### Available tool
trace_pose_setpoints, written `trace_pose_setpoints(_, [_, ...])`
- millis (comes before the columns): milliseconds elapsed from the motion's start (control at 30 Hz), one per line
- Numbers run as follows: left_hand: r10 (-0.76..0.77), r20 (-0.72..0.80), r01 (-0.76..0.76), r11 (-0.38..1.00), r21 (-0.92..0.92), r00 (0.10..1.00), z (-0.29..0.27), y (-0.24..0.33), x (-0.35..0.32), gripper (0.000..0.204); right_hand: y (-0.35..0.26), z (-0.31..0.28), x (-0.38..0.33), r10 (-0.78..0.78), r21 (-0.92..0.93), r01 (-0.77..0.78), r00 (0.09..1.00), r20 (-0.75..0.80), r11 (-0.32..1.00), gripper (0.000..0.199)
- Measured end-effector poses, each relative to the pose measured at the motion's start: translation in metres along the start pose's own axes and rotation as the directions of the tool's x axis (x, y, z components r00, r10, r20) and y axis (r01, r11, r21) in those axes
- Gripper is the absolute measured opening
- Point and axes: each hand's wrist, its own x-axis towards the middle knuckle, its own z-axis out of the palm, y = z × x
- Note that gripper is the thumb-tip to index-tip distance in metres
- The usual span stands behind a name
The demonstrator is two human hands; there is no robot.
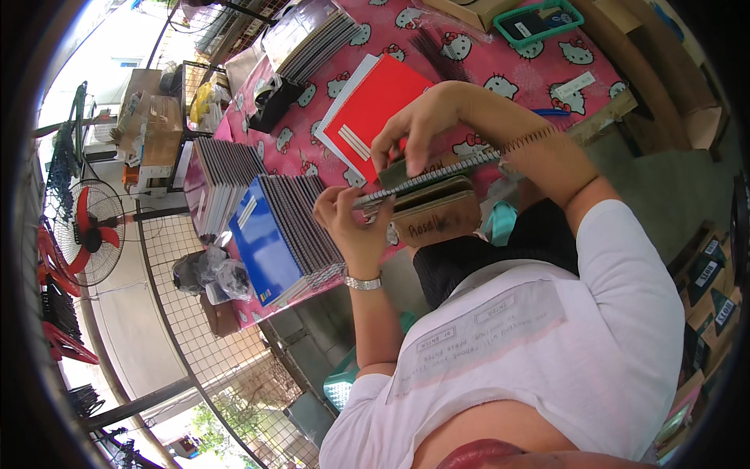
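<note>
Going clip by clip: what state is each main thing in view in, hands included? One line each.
Left hand: closed on the notebook's left end.
Right hand: fingers bent, touching the notebook's far side.
Notebook: held edge-on.
Coil: along its edge, sticking out at the right.
Blue-covered notebooks: closed, stacked.
Red cover: lying flat.
Green basket: open-topped, holding items.
Fan: running or not, unclear.
</note>
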Motion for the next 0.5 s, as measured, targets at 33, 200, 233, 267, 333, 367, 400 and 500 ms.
trace_pose_setpoints(33, [-0.007,-0.007,0.007,0.999,0.036,1.0,-0.003,-0.005,0.001,0.042,-0.001,-0.003,0.003,0.102,-0.17,-0.115,0.991,-0.082,0.979,0.057])
trace_pose_setpoints(200, [-0.17,0.101,0.193,0.939,-0.284,0.98,0.0,-0.017,-0.003,0.038,0.002,-0.001,0.013,-0.014,0.018,0.013,0.999,0.049,1.0,0.059])
trace_pose_setpoints(233, [-0.189,0.127,0.218,0.934,-0.285,0.974,0.0,-0.018,-0.001,0.037,-0.003,-0.002,0.012,0.108,-0.175,-0.114,0.993,-0.041,0.978,0.06])
trace_pose_setpoints(267, [-0.206,0.154,0.243,0.927,-0.285,0.966,0.0,-0.018,0.001,0.036,-0.007,-0.002,0.011,0.208,-0.347,-0.25,0.966,-0.154,0.904,0.061])
trace_pose_setpoints(333, [-0.133,0.152,0.175,0.933,-0.313,0.979,0.001,-0.016,0.003,0.034,-0.003,0.003,0.007,0.009,0.042,-0.012,0.997,0.078,0.999,0.059])
trace_pose_setpoints(367, [-0.095,0.149,0.14,0.935,-0.327,0.984,0.002,-0.014,0.004,0.033,-0.003,0.005,0.006,-0.122,0.256,0.079,0.98,0.157,0.964,0.059])
trace_pose_setpoints(400, [-0.099,0.162,0.147,0.936,-0.319,0.982,0.003,-0.014,0.006,0.033,-0.003,0.004,0.004,0.013,0.017,-0.014,0.998,0.054,1.0,0.06])
trace_pose_setpoints(500, [-0.123,0.202,0.186,0.925,-0.331,0.972,0.004,-0.015,0.009,0.032,-0.004,0.003,0.0,0.125,-0.221,-0.145,0.987,-0.105,0.964,0.061])
